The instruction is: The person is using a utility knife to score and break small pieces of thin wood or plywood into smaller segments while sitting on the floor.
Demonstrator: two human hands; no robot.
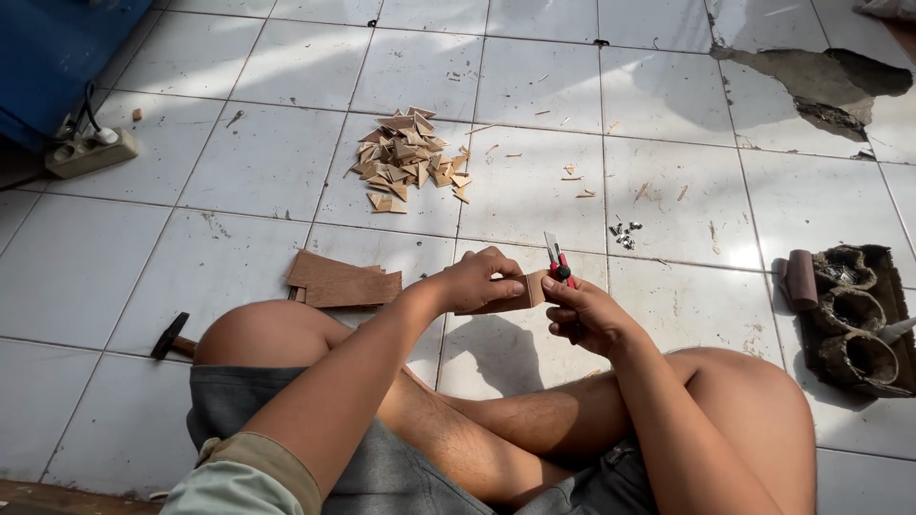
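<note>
Both hands meet above the crossed legs: the left hand [474, 279] grips a thin brown wood piece [506, 296], while the right hand [584, 313] is closed around a red utility knife [556, 259] whose blade points up at the piece's end. Beyond them on the white tiled floor [258, 162] lie a pile of small wood offcuts [410, 157] and a stack of brown sheets [343, 283]; a hammer [172, 336] rests beside the left knee.

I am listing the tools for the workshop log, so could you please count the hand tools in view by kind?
Utility knife, in the right hand: 1
Hammer, on the tiled floor beside the left knee: 1
Total: 2
</note>
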